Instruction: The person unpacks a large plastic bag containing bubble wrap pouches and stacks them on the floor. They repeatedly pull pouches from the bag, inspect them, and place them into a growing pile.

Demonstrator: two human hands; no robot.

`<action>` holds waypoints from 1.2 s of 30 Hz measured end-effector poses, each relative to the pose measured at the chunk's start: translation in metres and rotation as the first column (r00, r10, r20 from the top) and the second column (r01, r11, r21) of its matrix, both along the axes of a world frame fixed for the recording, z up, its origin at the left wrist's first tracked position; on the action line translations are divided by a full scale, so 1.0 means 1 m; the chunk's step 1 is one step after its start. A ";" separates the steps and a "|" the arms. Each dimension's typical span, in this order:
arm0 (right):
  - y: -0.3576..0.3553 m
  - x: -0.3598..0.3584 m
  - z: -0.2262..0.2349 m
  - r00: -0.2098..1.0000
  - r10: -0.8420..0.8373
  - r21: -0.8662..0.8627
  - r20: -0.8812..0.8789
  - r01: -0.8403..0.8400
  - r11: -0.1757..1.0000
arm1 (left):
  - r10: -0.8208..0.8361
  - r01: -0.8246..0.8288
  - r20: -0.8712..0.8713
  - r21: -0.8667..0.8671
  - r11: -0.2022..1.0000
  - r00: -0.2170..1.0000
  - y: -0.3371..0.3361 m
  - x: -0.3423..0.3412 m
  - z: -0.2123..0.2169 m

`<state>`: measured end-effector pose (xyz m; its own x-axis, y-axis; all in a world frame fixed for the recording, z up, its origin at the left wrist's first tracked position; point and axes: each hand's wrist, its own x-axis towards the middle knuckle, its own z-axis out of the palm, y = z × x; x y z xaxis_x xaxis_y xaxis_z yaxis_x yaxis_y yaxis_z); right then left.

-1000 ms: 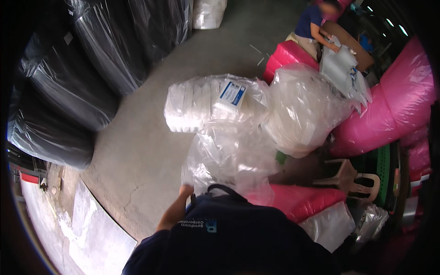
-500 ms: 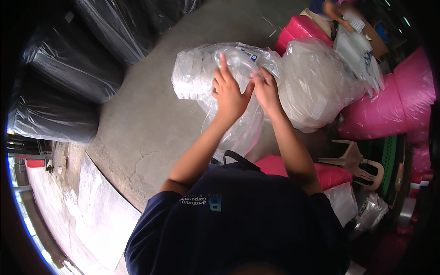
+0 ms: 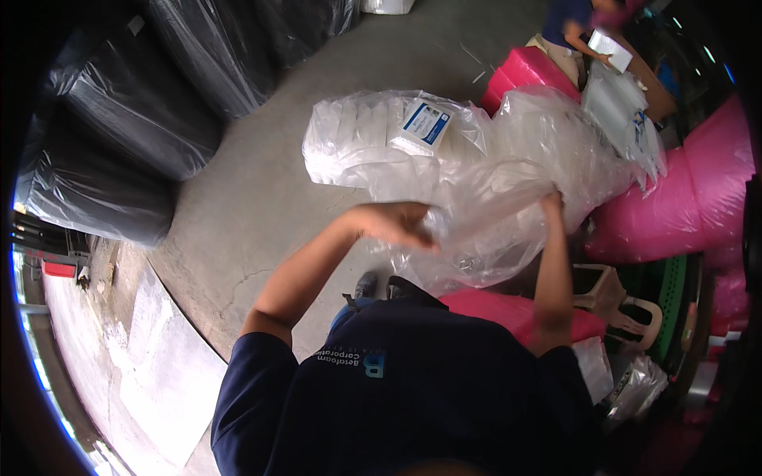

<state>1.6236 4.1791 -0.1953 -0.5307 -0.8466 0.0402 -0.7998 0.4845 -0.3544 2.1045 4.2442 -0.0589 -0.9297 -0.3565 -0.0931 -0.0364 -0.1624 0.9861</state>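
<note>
A large clear plastic bag spreads in front of me, its loose mouth stretched up to the right. My right hand is closed on the bag's edge, pulling the film taut. At the bag's left side is my left hand, slightly blurred, thumb and fingers apart; whether it touches the film is hard to see. Just beyond lies a clear-wrapped bundle of white, layered pieces. On top of that bundle rests a white and blue printed label.
Tall rolls in dark plastic line the left. Pink wrapped rolls stand at right, near a beige plastic chair. A co-worker handles a white piece at the far right. A pink wrapped item lies close to my body.
My hands have moved apart: the right went right with the bag's edge, the left came lower. The bag's mouth is now spread wide, and the bundle's label shows fully.
</note>
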 end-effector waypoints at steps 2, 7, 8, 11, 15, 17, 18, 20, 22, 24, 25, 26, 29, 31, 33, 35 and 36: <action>0.005 0.089 -0.055 0.869 -0.005 -0.060 0.494 0.040 0.997 | 0.100 -0.083 0.012 -0.475 0.876 0.995 0.015 -0.009 0.002; 0.110 0.242 -0.021 0.518 0.176 0.311 0.837 -0.716 0.625 | 0.489 0.381 0.739 -0.665 0.643 0.463 0.015 0.027 -0.067; 0.114 0.238 -0.004 0.465 0.198 0.327 0.863 -0.813 0.482 | 0.554 0.403 0.775 -0.631 0.662 0.303 0.022 0.050 -0.096; 0.095 0.199 0.067 0.500 0.354 0.455 0.790 -0.866 0.209 | 0.776 0.272 0.614 -0.779 0.566 0.145 0.025 0.107 -0.132; 0.061 0.171 0.095 0.529 0.827 0.545 0.193 -0.758 0.358 | 0.866 -0.561 0.327 -0.664 0.495 0.378 0.005 0.100 -0.082; 0.020 0.137 0.077 0.878 0.475 0.202 -0.067 -0.454 0.868 | 0.572 -0.523 0.351 -0.232 0.820 0.741 0.017 0.080 -0.058; -0.004 0.097 0.069 0.835 0.546 -0.200 -0.067 -0.547 0.813 | 0.285 -0.249 0.364 -0.143 0.958 0.887 0.027 0.066 -0.045; -0.027 0.076 0.050 0.805 0.551 -0.596 0.222 -0.335 0.730 | 0.213 0.005 0.515 -0.390 0.921 0.830 0.030 0.052 -0.036; -0.015 0.116 0.045 0.479 0.345 -0.377 0.807 -0.032 0.926 | 0.618 -0.042 0.631 -0.682 0.730 0.469 0.017 0.070 -0.064; 0.032 0.155 0.051 0.349 0.098 0.048 0.932 -0.388 0.920 | 0.970 -0.082 0.178 -0.978 0.193 0.163 -0.010 0.137 -0.112; 0.058 0.163 0.044 0.434 0.094 0.234 0.896 -0.641 0.731 | 0.999 -0.021 -0.022 -1.000 -0.022 0.030 -0.029 0.180 -0.118; 0.089 0.223 0.099 0.514 0.218 0.420 0.830 -0.833 0.361 | 0.965 -0.074 -0.233 -0.967 -0.243 -0.120 -0.032 0.212 -0.109; 0.129 0.222 0.079 0.052 0.530 0.106 0.847 -0.992 -0.073 | 0.618 -0.180 -0.562 -0.643 -0.744 -0.550 -0.046 0.280 -0.156; 0.100 0.224 0.092 0.335 0.559 0.287 0.759 -0.942 0.176 | 0.833 -0.868 -0.418 -0.175 -0.464 -0.361 -0.024 0.349 -0.223; 0.051 0.170 0.085 0.730 0.675 -0.118 0.105 -0.665 0.737 | 0.986 -0.998 -0.159 0.051 -0.041 -0.049 -0.026 0.312 -0.256; -0.003 0.087 0.102 0.835 0.280 -0.355 -0.474 -0.472 0.807 | 0.711 -0.710 -0.019 0.041 0.703 0.703 -0.022 0.259 -0.228; -0.017 0.056 0.106 0.984 0.038 -0.367 -0.177 -0.102 0.924 | 0.469 -0.509 0.483 -0.055 0.859 0.739 -0.023 0.230 -0.202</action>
<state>1.6799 4.1617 -0.0894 -0.4295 -0.7877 0.4415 -0.8890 0.2828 -0.3602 2.3341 4.2212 -0.2611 -0.4649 -0.7232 -0.5107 -0.3784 -0.3591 0.8531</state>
